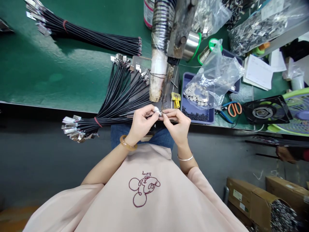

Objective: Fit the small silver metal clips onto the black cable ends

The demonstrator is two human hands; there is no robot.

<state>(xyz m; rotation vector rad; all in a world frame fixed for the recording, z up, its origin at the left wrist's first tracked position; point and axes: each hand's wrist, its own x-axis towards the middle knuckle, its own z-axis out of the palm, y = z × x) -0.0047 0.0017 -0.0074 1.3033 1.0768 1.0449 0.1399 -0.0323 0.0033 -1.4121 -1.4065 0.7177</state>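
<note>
My left hand (143, 121) is closed, thumb and index finger pinched near a white and silvery bit at their tips. My right hand (178, 125) meets it from the other side, also in a pinch. Between the fingertips sits a small metal USB connector (161, 113), mostly covered by the fingers. Just above hangs a soldering iron (168, 83), its tip very near the fingers. To the left, a fanned bundle of black USB cables (108, 103) is tied with a red band, and its strands run close to my left hand.
Another cable bundle (91, 37) lies on the green table (79, 74). A wrapped hose (159, 54) hangs beside the iron. Rightward are a blue tray (210, 120) with small black parts and bagged connectors (198, 93), a yellow clip (177, 100), pliers (228, 112), solder spools (192, 46) and fans (265, 111).
</note>
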